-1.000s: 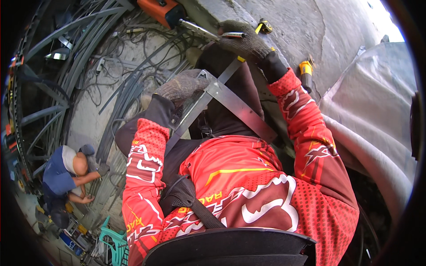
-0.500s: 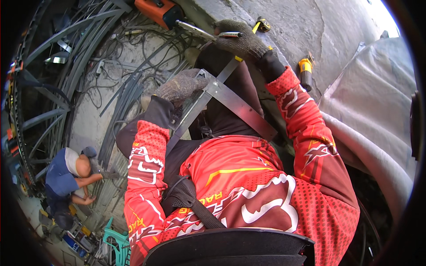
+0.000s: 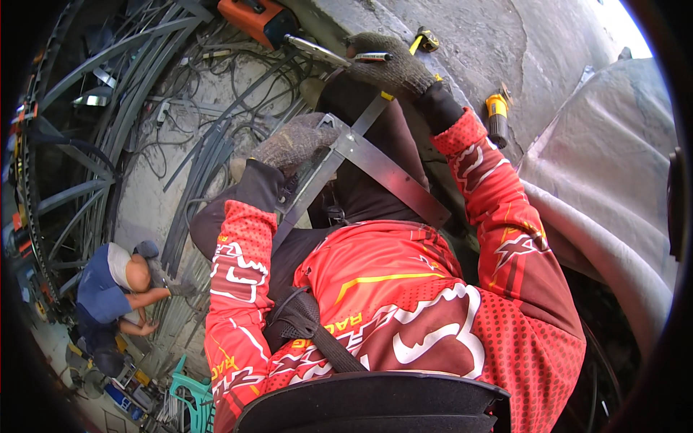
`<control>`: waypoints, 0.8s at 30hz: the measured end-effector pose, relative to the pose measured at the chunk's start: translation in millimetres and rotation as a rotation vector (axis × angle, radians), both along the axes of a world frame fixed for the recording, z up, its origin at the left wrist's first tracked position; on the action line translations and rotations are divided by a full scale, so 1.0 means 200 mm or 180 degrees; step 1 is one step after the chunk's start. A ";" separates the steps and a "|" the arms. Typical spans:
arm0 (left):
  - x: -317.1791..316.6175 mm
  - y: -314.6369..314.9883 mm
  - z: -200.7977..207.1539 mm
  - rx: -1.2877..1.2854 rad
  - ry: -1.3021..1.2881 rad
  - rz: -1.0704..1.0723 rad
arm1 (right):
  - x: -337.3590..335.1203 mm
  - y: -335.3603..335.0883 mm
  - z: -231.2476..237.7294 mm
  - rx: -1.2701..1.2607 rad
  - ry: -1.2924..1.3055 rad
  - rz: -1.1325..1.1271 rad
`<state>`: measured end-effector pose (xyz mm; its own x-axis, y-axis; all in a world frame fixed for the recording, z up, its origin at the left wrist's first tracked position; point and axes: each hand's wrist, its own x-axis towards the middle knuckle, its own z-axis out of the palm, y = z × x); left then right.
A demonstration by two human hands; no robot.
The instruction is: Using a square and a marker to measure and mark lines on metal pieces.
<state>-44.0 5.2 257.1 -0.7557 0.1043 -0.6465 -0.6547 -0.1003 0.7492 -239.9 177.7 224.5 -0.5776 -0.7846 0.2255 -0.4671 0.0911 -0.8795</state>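
Note:
My left hand (image 3: 292, 144), in a grey-brown knit glove, is closed at the near side of a grey metal bar (image 3: 312, 184); its fingertips are partly hidden. Over that bar lies a wide flat metal strip (image 3: 393, 177), slanting across my lap. A narrower strip with a yellow tip (image 3: 373, 114) runs up from their crossing. My right hand (image 3: 397, 68), in a matching glove, is closed around a marker pen (image 3: 373, 56) above my knee. Against its fingers a flat silver metal piece (image 3: 317, 50) reaches left; whether it is also gripped I cannot tell.
A tape measure (image 3: 427, 40) and a yellow power tool (image 3: 497, 115) rest on the concrete ledge (image 3: 476, 36). An orange machine (image 3: 260, 22) stands at the top. Cables and long metal bars (image 3: 195, 180) cover the left floor. Another person (image 3: 115, 289) crouches lower left, near a green stool (image 3: 191, 393).
My hands and the metal pieces stay almost in place. The crouching person at lower left has shifted slightly.

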 end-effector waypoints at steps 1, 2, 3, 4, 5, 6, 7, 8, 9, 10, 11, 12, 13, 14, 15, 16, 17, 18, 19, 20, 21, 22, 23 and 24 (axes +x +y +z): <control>0.00 0.01 0.03 -0.0069 -0.0019 -0.0024 | 0.00 0.00 0.00 0.0021 -0.0032 0.0013; -0.01 0.02 0.04 -0.0138 -0.0039 -0.0048 | -0.01 0.01 0.00 0.0022 -0.0031 0.0007; -0.02 0.01 0.04 -0.0136 -0.0039 -0.0053 | -0.01 0.01 -0.01 0.0014 0.0006 -0.0001; -0.02 0.01 0.03 -0.0130 -0.0058 -0.0112 | -0.01 0.01 -0.02 0.0003 0.0046 -0.0004; -0.02 0.00 0.03 -0.0124 -0.0078 -0.0171 | -0.02 0.00 -0.03 0.0002 0.0048 -0.0006; -0.02 0.01 0.02 -0.0125 -0.0075 -0.0173 | -0.03 0.00 -0.04 -0.0031 0.0137 0.0000; -0.01 0.01 0.01 -0.0111 0.0000 -0.0112 | -0.03 0.00 -0.04 -0.0065 0.0222 0.0010; -0.01 0.01 0.01 -0.0098 0.0076 -0.0052 | -0.03 0.00 -0.04 -0.0068 0.0222 0.0010; -0.02 0.01 0.01 -0.0100 0.0076 -0.0052 | -0.03 0.00 -0.04 -0.0043 0.0220 0.0026; -0.02 0.01 0.01 -0.0200 0.0090 -0.0096 | -0.03 0.00 -0.03 -0.0018 0.0217 0.0044; -0.02 0.01 0.02 -0.0301 0.0105 -0.0140 | -0.03 0.00 -0.03 -0.0021 0.0217 0.0046; -0.02 0.01 0.02 -0.0304 0.0105 -0.0138 | -0.02 0.00 -0.03 -0.0026 0.0225 0.0056; -0.01 0.01 0.02 -0.0292 0.0098 -0.0120 | -0.02 0.00 -0.03 -0.0031 0.0235 0.0064; -0.01 0.01 0.02 -0.0280 0.0091 -0.0103 | -0.02 0.00 -0.02 -0.0035 0.0238 0.0064; -0.01 0.01 0.01 -0.0284 0.0094 -0.0102 | -0.02 0.00 -0.02 -0.0011 0.0218 0.0075; -0.02 0.01 0.01 -0.0329 0.0099 -0.0134 | -0.02 0.00 -0.02 0.0015 0.0195 0.0082; -0.02 0.00 0.01 -0.0374 0.0103 -0.0166 | -0.02 0.00 -0.03 0.0013 0.0195 0.0078; -0.01 0.01 0.01 -0.0376 0.0103 -0.0169 | -0.02 0.00 -0.03 -0.0049 0.0227 0.0063; -0.02 0.01 0.02 -0.0392 0.0105 -0.0176 | -0.02 -0.01 -0.03 -0.0113 0.0261 0.0049; -0.02 0.01 0.03 -0.0406 0.0107 -0.0184 | -0.02 -0.01 -0.03 -0.0117 0.0263 0.0048; -0.02 0.01 0.03 -0.0410 0.0108 -0.0185 | -0.02 -0.01 -0.02 -0.0109 0.0273 0.0049; -0.02 0.01 0.03 -0.0386 0.0085 -0.0182 | -0.02 -0.01 -0.02 -0.0097 0.0281 0.0049; -0.02 0.01 0.04 -0.0362 0.0061 -0.0179 | -0.02 -0.01 -0.02 -0.0095 0.0279 0.0046; -0.02 0.01 0.03 -0.0361 0.0058 -0.0183 | -0.02 0.00 -0.03 -0.0104 0.0249 0.0019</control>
